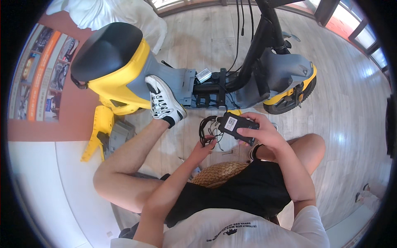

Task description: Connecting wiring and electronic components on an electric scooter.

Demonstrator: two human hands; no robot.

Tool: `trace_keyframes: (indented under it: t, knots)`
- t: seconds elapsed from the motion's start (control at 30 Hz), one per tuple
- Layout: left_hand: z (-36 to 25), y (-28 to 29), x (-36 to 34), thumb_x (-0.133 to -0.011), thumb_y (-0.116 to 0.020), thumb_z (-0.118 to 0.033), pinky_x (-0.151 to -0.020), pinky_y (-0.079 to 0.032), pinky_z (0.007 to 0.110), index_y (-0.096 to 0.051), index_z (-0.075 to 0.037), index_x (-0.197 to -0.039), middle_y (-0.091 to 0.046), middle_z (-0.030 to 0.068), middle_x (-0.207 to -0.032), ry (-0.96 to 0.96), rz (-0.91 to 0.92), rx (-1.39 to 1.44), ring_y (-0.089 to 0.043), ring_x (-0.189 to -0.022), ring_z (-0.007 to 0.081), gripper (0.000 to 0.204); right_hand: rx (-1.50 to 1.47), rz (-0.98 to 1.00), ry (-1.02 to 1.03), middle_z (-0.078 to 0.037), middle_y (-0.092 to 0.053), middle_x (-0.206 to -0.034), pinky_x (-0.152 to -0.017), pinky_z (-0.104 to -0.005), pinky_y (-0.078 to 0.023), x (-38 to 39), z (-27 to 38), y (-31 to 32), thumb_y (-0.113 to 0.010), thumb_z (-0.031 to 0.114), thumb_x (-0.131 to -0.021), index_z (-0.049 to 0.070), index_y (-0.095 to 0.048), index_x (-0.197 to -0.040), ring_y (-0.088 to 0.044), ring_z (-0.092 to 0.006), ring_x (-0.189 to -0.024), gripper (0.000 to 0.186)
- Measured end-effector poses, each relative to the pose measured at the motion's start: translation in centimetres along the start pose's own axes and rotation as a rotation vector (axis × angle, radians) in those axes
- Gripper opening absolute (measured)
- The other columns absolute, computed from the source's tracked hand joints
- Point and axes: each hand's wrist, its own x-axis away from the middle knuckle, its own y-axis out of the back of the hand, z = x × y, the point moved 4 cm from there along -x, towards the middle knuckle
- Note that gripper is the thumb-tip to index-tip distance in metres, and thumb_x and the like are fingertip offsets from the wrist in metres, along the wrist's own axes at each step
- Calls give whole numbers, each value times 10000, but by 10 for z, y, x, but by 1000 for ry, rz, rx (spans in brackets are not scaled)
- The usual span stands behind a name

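Observation:
A black controller box [234, 125] with a white label is in my right hand [263, 131], the thumb across its top and the fingers underneath. From its left end comes a bundle of black cables [203, 127], bent downward in a loop. Just below that loop, my left hand [204, 149] pinches some of the thin cables between its fingers. Beyond my hands stands a yellow and grey electric scooter [120, 82] with a black seat. Its floorboard section is uncovered, showing the black frame [223, 87], wiring and a small silver box [203, 75].
My left shoe [162, 99] rests against the scooter's grey body. Yellow and grey parts [99, 132] lie on the floor at the left. I sit on a woven stool [219, 173]. Black cables [237, 33] hang beside the steering column [264, 37].

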Motion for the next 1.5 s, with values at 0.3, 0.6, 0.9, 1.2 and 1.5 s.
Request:
trace_keyframes:
  t: [0.3, 0.6, 0.9, 1.2, 1.5]
  knots:
    - [-57, -76, -41, -1062, -567, -207, -951, -558, 317, -561, -37, -1075, -660, 96, -1098, -67, 198, 676, -678, -1065, 202, 170, 559, -544, 353, -145, -722, -1006, -831, -310, -546, 8, 29, 36, -824, 126, -801, -63, -576, -1292, -691, -168, -914, 581]
    - [-69, -108, -86, -980, -660, -131, -894, -547, 346, -524, -4, -1282, -669, 148, -1147, -438, -131, 30, -689, -1059, 239, 355, 398, -638, 472, -154, -724, -1081, -867, -295, -543, 18, 33, 40, -812, 104, -807, -62, -585, -1294, -695, -170, -971, 562]
    - [-19, -72, -80, -985, -662, -168, -797, -583, 341, -510, -39, -1349, -710, 118, -1137, -189, -73, 73, -724, -978, 212, 415, 679, -603, 344, -224, -734, -1036, -852, -359, -561, 14, 23, 37, -826, 148, -768, -47, -597, -1282, -742, -309, -961, 596]
    - [-27, -62, -63, -844, -835, -187, -1010, -510, 406, -387, -27, -1462, -617, 168, -1296, -297, -136, -139, -600, -1224, 281, 780, 709, -473, 326, -195, -738, -1046, -854, -373, -557, 5, 24, 32, -824, 166, -760, 6, -640, -1265, -735, -335, -970, 560]
    - [-106, -53, 9, -857, -755, -142, -1130, -376, 480, -476, -28, -1431, -539, 249, -1383, -948, -229, -865, -444, -1342, 474, 649, 935, -128, 213, -196, -734, -932, -817, -413, -565, 4, 18, 10, -844, 208, -685, 89, -716, -1176, -714, -372, -896, 520]
